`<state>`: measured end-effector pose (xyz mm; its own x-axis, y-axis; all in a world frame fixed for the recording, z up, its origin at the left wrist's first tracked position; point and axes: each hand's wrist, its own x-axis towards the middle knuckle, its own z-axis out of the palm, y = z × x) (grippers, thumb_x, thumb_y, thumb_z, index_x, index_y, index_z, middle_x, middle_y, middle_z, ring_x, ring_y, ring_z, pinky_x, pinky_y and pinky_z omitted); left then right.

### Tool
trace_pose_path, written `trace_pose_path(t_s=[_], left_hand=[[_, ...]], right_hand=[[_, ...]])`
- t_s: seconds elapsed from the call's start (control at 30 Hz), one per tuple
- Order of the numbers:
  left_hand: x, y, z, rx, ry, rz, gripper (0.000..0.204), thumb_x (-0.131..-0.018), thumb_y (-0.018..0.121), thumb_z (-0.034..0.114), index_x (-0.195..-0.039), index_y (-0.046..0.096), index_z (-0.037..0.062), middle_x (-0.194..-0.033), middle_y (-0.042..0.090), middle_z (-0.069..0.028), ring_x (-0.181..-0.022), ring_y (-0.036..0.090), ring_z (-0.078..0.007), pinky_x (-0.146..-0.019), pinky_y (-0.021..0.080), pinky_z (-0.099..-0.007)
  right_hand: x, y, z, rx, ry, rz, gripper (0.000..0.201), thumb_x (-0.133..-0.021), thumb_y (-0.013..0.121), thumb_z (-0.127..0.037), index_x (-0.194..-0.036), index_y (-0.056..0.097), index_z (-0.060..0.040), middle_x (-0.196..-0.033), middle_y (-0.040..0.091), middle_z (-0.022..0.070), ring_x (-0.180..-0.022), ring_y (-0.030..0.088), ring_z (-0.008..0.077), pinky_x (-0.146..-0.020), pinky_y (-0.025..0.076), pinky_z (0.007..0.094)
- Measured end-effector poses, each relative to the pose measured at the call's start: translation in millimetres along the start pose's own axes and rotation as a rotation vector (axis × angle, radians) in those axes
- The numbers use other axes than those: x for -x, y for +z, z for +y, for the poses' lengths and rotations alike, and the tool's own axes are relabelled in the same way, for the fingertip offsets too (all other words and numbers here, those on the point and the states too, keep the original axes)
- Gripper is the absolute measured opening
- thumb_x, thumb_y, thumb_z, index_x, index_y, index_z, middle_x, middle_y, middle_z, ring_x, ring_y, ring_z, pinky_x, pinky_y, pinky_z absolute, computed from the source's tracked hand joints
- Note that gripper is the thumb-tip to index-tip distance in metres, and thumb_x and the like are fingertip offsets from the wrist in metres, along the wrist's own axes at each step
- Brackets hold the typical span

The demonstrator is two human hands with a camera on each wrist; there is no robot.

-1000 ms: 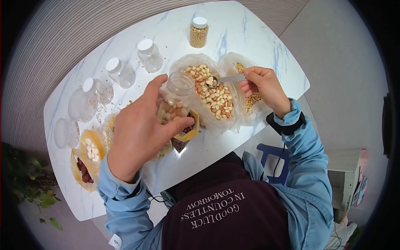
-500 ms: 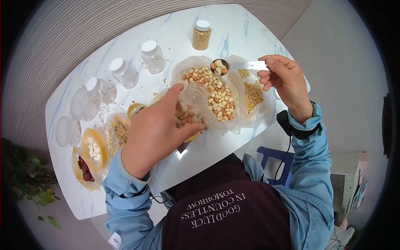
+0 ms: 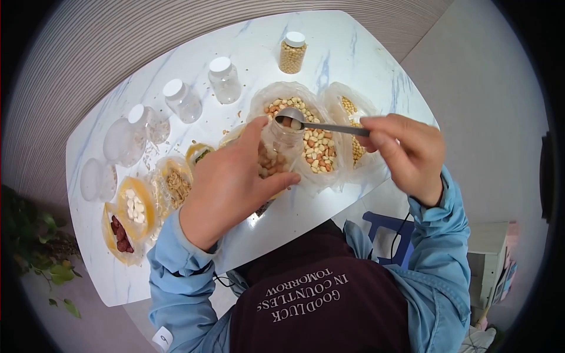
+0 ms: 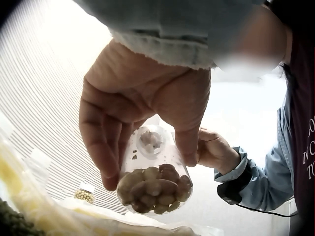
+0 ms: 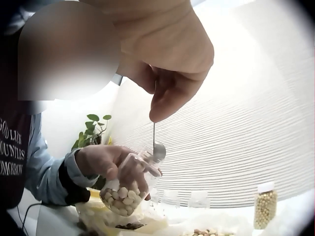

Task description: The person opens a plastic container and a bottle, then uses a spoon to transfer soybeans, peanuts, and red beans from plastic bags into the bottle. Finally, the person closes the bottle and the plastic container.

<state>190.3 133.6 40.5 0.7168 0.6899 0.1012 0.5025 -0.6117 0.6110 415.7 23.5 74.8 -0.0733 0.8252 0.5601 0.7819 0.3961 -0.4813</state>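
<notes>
My left hand grips a clear jar between thumb and fingers, above the table. Peanuts fill its lower part, and its uncapped mouth tilts toward my right hand. In my right hand the handle of a metal measuring spoon is pinched. The spoon's bowl is tipped at the jar's mouth, with a few peanuts in it in the head view. Behind the jar lies an opened plastic bag of peanuts. To its right is a bag of soybeans, partly behind my right hand.
A capped jar of soybeans stands at the back. Capped clear jars line the far left side. Opened yellow bags hold red dates, white pieces and tan shreds. Crumbs lie scattered near the jars.
My right hand raised the spoon with peanuts out of the bag, then brought it left and tipped it at the jar's mouth. My left hand, still holding the jar, shifted slightly right.
</notes>
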Motion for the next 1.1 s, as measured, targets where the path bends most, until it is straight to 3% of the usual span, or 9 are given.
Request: trace_pose_path(t_s=[0.13,0.23,0.33,0.43,0.5,0.73,0.93,1.03,1.1], left_hand=[[-0.5,-3.2,3.3,0.0,-0.073,-0.008,0.079,-0.065,0.082,0.031,-0.128,0.045,0.001,-0.088,0.066,-0.0179,-0.077,0.067,-0.0309,-0.067,0.052,-0.0348],[0.8,-8.9,0.7,-0.005,-0.081,0.048,0.079,-0.064,0.083,0.029,-0.128,0.045,0.001,-0.089,0.067,-0.0168,-0.078,0.067,-0.0281,-0.07,0.052,-0.0338],[0.8,-16.4,0.1,0.036,-0.098,0.1,0.081,-0.064,0.083,0.027,-0.13,0.044,0.0006,-0.091,0.067,-0.0157,-0.081,0.067,-0.0256,-0.072,0.052,-0.0331],[1.7,-20.9,1.2,0.032,-0.127,0.096,0.082,-0.065,0.083,0.027,-0.131,0.043,0.0003,-0.093,0.067,-0.0157,-0.084,0.067,-0.0249,-0.074,0.052,-0.033],[1.7,-21.2,0.1,0.014,-0.131,0.083,0.083,-0.065,0.083,0.027,-0.132,0.042,0.0001,-0.095,0.066,-0.0163,-0.086,0.066,-0.0254,-0.074,0.052,-0.0333],[0.7,-19.4,-1.0,-0.003,-0.109,0.08,0.083,-0.065,0.083,0.029,-0.131,0.042,0.0003,-0.098,0.066,-0.0168,-0.088,0.066,-0.0261,-0.075,0.052,-0.0336],[0.1,-17.8,-4.5,-0.011,-0.099,0.08,0.083,-0.065,0.083,0.03,-0.131,0.043,0.0009,-0.099,0.066,-0.0166,-0.089,0.066,-0.0262,-0.076,0.052,-0.034],[-0.5,-17.9,-3.9,-0.016,-0.113,0.066,0.082,-0.065,0.083,0.029,-0.131,0.043,0.0012,-0.099,0.066,-0.0167,-0.088,0.067,-0.026,-0.075,0.052,-0.0337],[-0.3,-17.8,-3.0,-0.017,-0.11,0.065,0.081,-0.065,0.083,0.028,-0.13,0.043,0.0014,-0.098,0.066,-0.0167,-0.087,0.067,-0.0259,-0.075,0.052,-0.0334]], right_hand=[[-0.4,5.8,0.5,0.253,-0.388,0.083,0.024,-0.071,0.067,0.003,-0.095,0.068,0.0006,-0.072,0.064,0.0085,-0.059,0.061,0.0195,-0.051,0.048,0.0282],[-3.2,5.0,8.4,0.345,-0.236,0.087,0.022,-0.073,0.066,0.001,-0.095,0.068,0.0001,-0.073,0.065,0.009,-0.06,0.061,0.0208,-0.053,0.048,0.0286],[0.2,21.1,48.9,0.221,-0.043,0.054,0.019,-0.077,0.065,-0.002,-0.096,0.068,-0.0016,-0.077,0.067,0.0109,-0.062,0.062,0.025,-0.054,0.049,0.03],[5.2,37.3,86.0,0.186,-0.011,-0.016,0.017,-0.084,0.062,-0.005,-0.099,0.067,-0.0022,-0.081,0.068,0.0124,-0.064,0.063,0.023,-0.057,0.048,0.0287],[7.7,47.8,99.1,0.186,-0.002,-0.034,0.017,-0.083,0.062,-0.008,-0.098,0.068,-0.0038,-0.083,0.068,0.0124,-0.067,0.064,0.0265,-0.059,0.05,0.0318],[9.9,63.9,103.3,0.131,0.004,-0.126,0.017,-0.085,0.061,-0.011,-0.098,0.068,-0.0037,-0.084,0.068,0.0127,-0.067,0.064,0.0261,-0.061,0.051,0.0322],[10.3,51.8,100.5,-0.326,0.632,-0.216,0.019,-0.092,0.056,-0.011,-0.102,0.065,0.0017,-0.077,0.067,0.0062,-0.063,0.06,0.0083,-0.055,0.05,0.0223],[9.1,47.2,104.2,-0.532,0.865,-0.144,0.022,-0.094,0.054,-0.013,-0.103,0.064,0.0035,-0.077,0.067,0.0057,-0.059,0.059,0.007,-0.053,0.05,0.0186],[6.2,41.4,100.8,-0.572,0.922,-0.081,0.022,-0.094,0.053,-0.013,-0.102,0.064,0.0041,-0.076,0.067,0.0065,-0.057,0.059,0.0076,-0.052,0.05,0.0188]])
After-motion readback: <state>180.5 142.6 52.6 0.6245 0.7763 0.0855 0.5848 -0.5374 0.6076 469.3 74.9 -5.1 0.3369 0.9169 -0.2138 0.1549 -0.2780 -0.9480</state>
